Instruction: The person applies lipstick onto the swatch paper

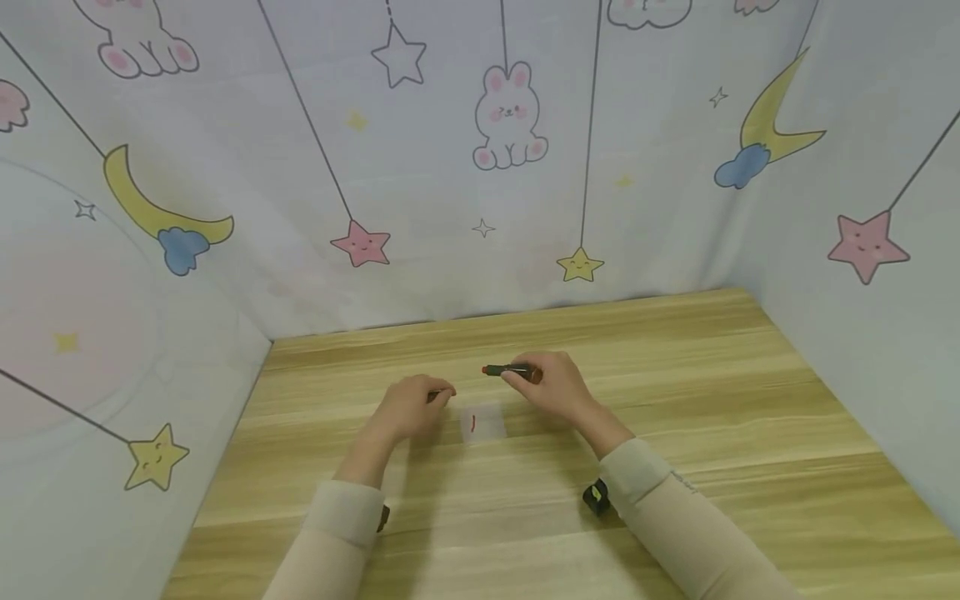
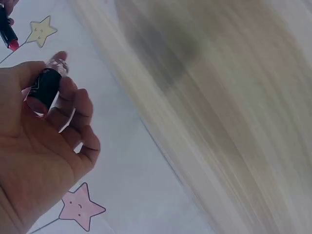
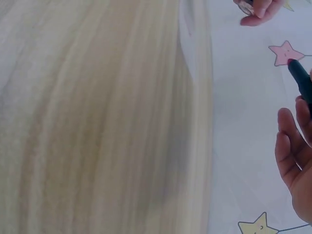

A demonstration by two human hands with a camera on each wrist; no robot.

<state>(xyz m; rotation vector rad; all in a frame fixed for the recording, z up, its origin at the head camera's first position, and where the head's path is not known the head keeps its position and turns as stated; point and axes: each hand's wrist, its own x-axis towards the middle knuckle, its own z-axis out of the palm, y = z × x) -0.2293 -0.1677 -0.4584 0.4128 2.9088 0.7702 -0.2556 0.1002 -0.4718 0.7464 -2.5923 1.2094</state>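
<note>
My left hand [image 1: 408, 407] pinches a short dark marker cap [image 2: 45, 88] between thumb and fingers. A reddish hollow end of the cap faces the left wrist camera. On the right, my other hand [image 1: 558, 385] holds a dark marker [image 1: 495, 370] by its body, its red tip pointing left toward the left hand. Both hands are raised at either side of a small white paper [image 1: 491, 427], with a gap between the cap and the marker. One short red stroke [image 1: 473, 423] runs nearly upright on the paper.
The wood-grain table [image 1: 675, 400] extends to a white cloth backdrop [image 1: 420, 167] printed with stars, moons and rabbits, which also rises along both sides. Dark wrist-worn devices show below the cuffs, one [image 1: 597, 497] by the right sleeve.
</note>
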